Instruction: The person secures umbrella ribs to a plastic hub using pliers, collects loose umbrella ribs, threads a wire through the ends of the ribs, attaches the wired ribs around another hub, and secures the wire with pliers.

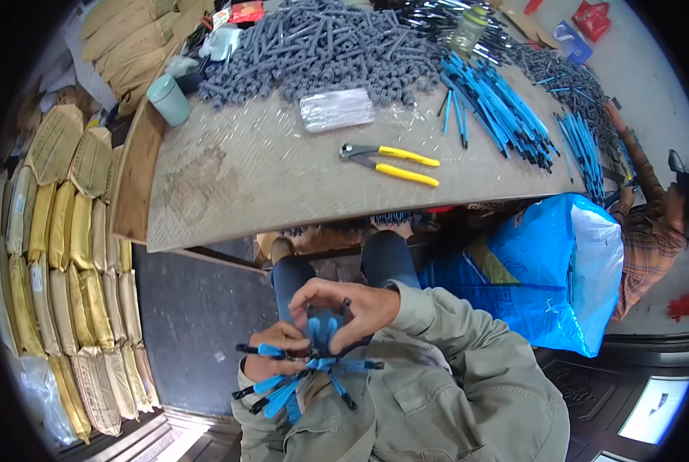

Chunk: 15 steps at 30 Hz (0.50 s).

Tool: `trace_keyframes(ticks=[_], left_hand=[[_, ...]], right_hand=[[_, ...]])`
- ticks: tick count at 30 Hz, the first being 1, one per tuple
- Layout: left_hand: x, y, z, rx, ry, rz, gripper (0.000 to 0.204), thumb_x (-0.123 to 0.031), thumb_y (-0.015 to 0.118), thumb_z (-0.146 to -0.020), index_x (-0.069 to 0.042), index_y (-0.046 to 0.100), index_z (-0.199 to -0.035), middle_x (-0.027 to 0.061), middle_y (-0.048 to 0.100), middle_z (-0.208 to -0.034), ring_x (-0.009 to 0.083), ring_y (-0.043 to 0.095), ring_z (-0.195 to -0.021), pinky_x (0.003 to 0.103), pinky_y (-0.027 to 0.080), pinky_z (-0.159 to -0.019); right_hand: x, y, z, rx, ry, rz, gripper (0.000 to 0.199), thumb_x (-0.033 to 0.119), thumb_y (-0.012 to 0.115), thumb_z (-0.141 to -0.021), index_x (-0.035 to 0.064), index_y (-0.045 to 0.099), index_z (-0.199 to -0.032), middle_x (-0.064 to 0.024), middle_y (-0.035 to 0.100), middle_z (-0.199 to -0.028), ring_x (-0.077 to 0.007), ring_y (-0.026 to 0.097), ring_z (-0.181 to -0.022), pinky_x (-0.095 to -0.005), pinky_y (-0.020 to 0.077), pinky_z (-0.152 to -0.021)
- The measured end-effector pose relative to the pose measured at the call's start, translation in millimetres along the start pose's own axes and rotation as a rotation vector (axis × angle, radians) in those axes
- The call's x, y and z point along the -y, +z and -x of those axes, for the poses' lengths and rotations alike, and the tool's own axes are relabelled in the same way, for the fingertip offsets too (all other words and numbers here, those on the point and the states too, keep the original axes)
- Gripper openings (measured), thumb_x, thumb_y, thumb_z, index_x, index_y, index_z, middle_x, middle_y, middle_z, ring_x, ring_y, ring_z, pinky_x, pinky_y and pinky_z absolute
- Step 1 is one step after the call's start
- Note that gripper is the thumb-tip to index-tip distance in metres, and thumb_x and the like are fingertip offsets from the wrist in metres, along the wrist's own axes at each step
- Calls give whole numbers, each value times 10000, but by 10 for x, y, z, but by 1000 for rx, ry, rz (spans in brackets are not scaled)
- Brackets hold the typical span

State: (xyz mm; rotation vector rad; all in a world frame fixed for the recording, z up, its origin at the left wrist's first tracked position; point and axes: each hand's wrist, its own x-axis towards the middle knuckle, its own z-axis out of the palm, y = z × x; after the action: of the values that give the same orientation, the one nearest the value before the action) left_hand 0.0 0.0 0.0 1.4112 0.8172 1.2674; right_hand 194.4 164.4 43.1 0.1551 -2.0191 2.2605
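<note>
Above my lap, my left hand (276,345) is closed round the middle of a bunch of blue rods with black ends (286,393). The rods fan outward from a dark centre like spokes. My right hand (363,308) curls over the upper side of the bunch, thumb and fingers closed on one or more of its rods; its exact grip is partly hidden. On the table in front lie end-cutting pliers with yellow handles (407,165). Behind them sits a flat bundle of thin clear strips (336,109).
Grey plastic parts (321,50) heap up on the table's far side. Blue rods (502,112) lie to their right. A green cup (169,100) stands at the left edge. A blue sack (529,269) is at my right, near another person (652,239). Packed bags (71,254) are stacked left.
</note>
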Motion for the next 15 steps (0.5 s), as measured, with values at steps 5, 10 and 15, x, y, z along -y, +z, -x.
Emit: trace_keyframes(ticks=[5,10,15], left_hand=[[19,6,54,-189,8,272,400,12,756,-620,-41,662,-1006,175,565,-943,204,558,-804,307,456,-711],[18,-27,-34,-300,57,354,404,30,752,-612,-16,657,-1002,180,579,-907,202,567,-753,279,458,-689],[40,-159,-101,-269,-23,441,392,28,748,-619,18,652,-999,232,581,-957,212,573,-746,285,461,-692]], right_hand=[[554,-1015,153,-404,7,241,465,192,647,-824,30,468,-1221,-59,532,-1149,-152,496,-1091,-302,423,-895],[831,-2786,102,-1000,197,1038,150,114,564,-824,54,643,-937,-62,656,-839,-146,621,-813,-269,489,-693],[872,-3904,15,-984,200,1908,186,73,553,-789,64,598,-969,-64,600,-955,-215,618,-827,-319,508,-638]])
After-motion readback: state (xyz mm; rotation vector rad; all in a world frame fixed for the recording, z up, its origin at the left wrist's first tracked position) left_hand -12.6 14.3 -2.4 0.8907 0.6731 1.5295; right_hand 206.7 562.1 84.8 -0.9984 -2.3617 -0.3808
